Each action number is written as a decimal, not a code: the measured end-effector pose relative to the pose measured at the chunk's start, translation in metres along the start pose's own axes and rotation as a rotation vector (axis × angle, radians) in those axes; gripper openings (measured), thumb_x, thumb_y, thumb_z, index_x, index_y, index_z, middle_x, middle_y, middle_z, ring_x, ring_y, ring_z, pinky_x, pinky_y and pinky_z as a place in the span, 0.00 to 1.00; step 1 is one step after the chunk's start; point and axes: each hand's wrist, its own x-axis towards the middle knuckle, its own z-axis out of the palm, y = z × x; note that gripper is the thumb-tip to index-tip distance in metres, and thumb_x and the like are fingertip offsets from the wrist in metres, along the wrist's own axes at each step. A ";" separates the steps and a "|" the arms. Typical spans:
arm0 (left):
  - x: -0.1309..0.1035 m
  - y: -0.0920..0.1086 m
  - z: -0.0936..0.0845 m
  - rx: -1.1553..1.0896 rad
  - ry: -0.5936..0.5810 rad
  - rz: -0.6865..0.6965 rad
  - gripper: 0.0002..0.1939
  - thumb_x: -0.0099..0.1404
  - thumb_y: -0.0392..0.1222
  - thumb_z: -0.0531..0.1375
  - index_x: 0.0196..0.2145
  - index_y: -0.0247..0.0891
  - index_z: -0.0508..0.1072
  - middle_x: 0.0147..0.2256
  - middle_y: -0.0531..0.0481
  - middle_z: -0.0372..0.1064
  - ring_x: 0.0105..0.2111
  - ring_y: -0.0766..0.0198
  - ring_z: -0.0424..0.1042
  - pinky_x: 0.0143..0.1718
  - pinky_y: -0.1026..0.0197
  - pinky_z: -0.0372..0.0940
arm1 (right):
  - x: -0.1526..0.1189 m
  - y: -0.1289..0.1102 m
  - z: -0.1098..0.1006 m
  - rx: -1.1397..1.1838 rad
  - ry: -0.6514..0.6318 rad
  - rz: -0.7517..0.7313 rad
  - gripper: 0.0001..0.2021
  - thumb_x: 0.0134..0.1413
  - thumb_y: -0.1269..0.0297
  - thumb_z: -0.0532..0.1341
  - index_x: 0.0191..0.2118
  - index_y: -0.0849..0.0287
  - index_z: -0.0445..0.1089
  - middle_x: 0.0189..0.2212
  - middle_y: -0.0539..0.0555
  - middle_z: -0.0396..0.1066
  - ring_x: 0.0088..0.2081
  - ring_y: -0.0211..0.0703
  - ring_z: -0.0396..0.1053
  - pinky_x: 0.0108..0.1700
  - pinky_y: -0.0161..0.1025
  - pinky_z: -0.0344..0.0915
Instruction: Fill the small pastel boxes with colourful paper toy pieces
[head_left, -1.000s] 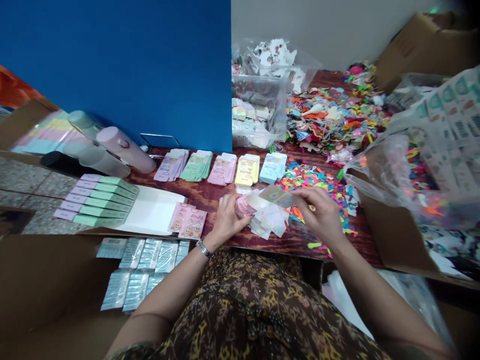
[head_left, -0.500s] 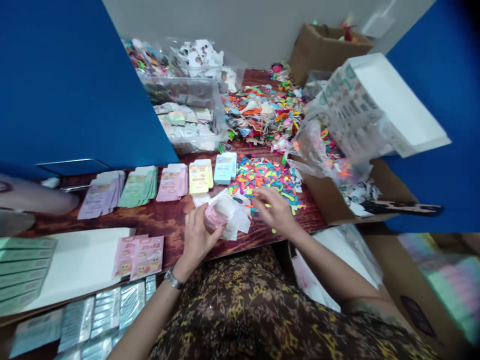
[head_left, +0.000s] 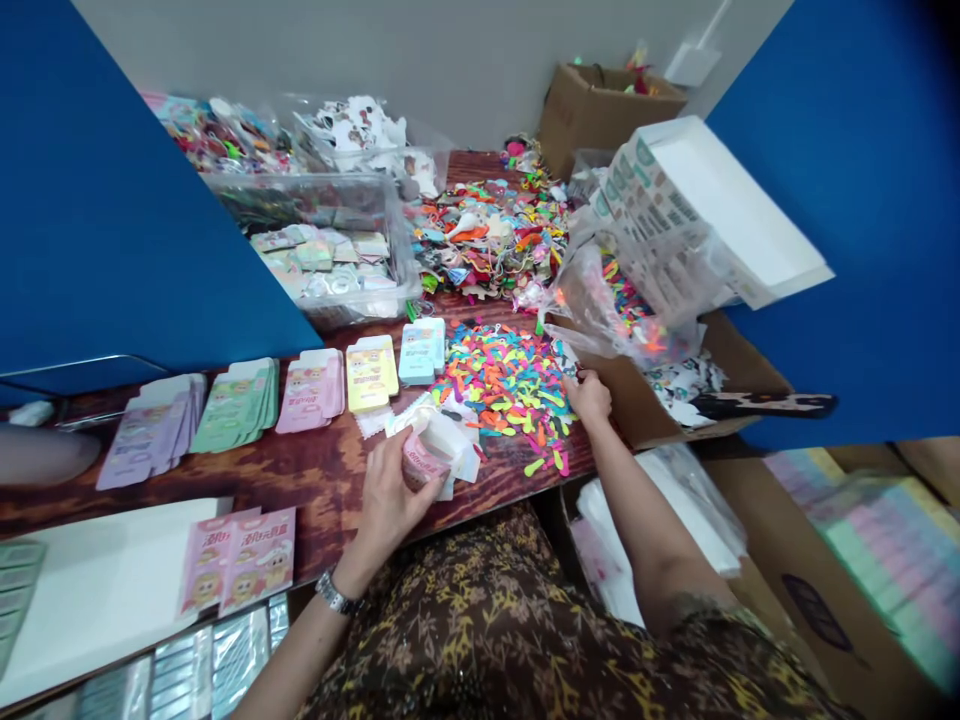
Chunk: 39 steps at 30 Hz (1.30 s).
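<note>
My left hand (head_left: 390,495) is closed around a small pink paper box (head_left: 424,462), its open top facing up. White packets and slips of paper (head_left: 466,462) lie beside and behind the box. My right hand (head_left: 590,399) has its fingers drawn together at the right edge of a pile of coloured, limp, balloon-like pieces (head_left: 510,385). Its fingertips reach small white pieces with dark markings (head_left: 564,356); whether it grips one is hard to make out.
Flat box stacks in purple (head_left: 154,420), green (head_left: 236,400), pink (head_left: 309,390), yellow (head_left: 370,373) and blue (head_left: 421,350) line the table. Behind stand a clear bin (head_left: 405,250) and a trinket heap (head_left: 487,235). A cardboard box (head_left: 637,400) stands right. Two pink boxes (head_left: 259,560) lie left.
My right hand has moved right, from above the near-left part of the coloured pile to its right edge. My left hand still holds the pink box. The view has shifted right.
</note>
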 end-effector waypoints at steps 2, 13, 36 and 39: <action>-0.002 0.000 0.002 0.001 -0.013 -0.014 0.33 0.61 0.49 0.64 0.60 0.37 0.59 0.51 0.38 0.66 0.51 0.48 0.68 0.52 0.46 0.67 | 0.001 -0.004 0.004 0.014 0.004 0.018 0.23 0.57 0.50 0.59 0.52 0.61 0.70 0.42 0.68 0.75 0.41 0.56 0.74 0.41 0.46 0.66; -0.003 0.003 -0.001 -0.001 -0.026 -0.003 0.33 0.60 0.48 0.64 0.60 0.39 0.59 0.51 0.39 0.67 0.51 0.49 0.69 0.52 0.48 0.67 | -0.018 -0.011 -0.015 0.156 0.092 -0.239 0.10 0.54 0.59 0.57 0.37 0.59 0.71 0.37 0.58 0.76 0.39 0.48 0.72 0.47 0.42 0.65; 0.010 0.013 0.029 0.057 -0.034 -0.051 0.36 0.59 0.45 0.65 0.61 0.34 0.58 0.52 0.37 0.63 0.52 0.47 0.65 0.53 0.47 0.64 | -0.119 -0.094 -0.061 0.452 -0.502 -0.906 0.08 0.59 0.60 0.58 0.34 0.57 0.69 0.25 0.48 0.68 0.25 0.36 0.64 0.29 0.33 0.60; 0.010 0.018 0.030 0.060 -0.047 -0.060 0.38 0.58 0.44 0.65 0.62 0.35 0.56 0.53 0.38 0.62 0.53 0.47 0.63 0.55 0.47 0.63 | -0.145 -0.109 -0.051 0.353 -0.515 -1.079 0.06 0.59 0.66 0.58 0.32 0.57 0.69 0.26 0.50 0.71 0.28 0.38 0.67 0.33 0.35 0.62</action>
